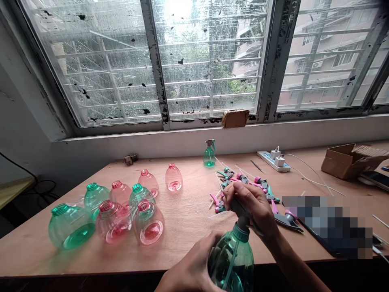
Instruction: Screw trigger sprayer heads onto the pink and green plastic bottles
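My left hand (196, 263) is wrapped around a green see-through bottle (243, 261), held at the table's front edge with a dip tube inside it. At the bottle's neck, my right hand (253, 207) is closed on a dark grey spray head (243, 221). The fingers cover most of that head, and it sits on the bottle by a green collar (241, 232). Just behind my right hand lies a pile of loose pink, green and grey spray heads (220, 202), some with thin tubes. One grey and pink spray head (287, 221) lies to its right.
Several open pink bottles (152, 229) and green bottles (71, 229) stand on the left of the wooden table (188, 227). A green spray bottle (209, 156) with its head on stands at the back. Rightward are a power strip (273, 161), a cardboard box (349, 164) and a blurred-out dark flat object (319, 237).
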Tool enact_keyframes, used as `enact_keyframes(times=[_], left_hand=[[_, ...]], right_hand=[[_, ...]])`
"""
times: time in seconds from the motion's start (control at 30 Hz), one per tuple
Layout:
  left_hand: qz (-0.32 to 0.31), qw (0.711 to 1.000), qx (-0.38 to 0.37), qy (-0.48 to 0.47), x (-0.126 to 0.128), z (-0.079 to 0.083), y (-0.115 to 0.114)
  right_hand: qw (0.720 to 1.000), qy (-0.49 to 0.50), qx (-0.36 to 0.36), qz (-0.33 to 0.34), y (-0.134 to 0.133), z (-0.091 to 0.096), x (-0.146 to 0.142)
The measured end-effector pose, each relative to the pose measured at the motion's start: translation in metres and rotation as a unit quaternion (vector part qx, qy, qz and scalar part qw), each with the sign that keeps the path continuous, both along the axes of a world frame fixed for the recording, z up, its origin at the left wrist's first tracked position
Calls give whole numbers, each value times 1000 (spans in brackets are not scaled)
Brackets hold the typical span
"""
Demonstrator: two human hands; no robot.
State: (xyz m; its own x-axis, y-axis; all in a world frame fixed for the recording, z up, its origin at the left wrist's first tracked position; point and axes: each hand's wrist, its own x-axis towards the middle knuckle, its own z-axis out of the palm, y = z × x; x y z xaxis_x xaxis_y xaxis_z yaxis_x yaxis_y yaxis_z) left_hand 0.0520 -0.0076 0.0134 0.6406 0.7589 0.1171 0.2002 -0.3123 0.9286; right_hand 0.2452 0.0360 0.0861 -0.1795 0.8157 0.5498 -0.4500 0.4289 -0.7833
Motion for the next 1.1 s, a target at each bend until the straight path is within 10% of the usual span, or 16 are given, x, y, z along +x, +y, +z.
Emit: enact_keyframes(times=[0.17,0.5,0.8,0.97,1.1], left_hand=[[-8,1000,8,-12,0,2,-1],[253,964,77,-40,6,-23,9],[415,893,175,11,6,-45,14],[451,832,317,57,15,-34,3],[393,838,370,84,20,-31,-1]], right_hand=[[998,-50,-7,-49,-10,2,0],[930,-356,89,-4,11,-6,5],[925,-366,81,-64,30,-32,-27],[860,-475,79,-171,75,-24,-60],[829,-505,30,-239,138,-15,-76]])
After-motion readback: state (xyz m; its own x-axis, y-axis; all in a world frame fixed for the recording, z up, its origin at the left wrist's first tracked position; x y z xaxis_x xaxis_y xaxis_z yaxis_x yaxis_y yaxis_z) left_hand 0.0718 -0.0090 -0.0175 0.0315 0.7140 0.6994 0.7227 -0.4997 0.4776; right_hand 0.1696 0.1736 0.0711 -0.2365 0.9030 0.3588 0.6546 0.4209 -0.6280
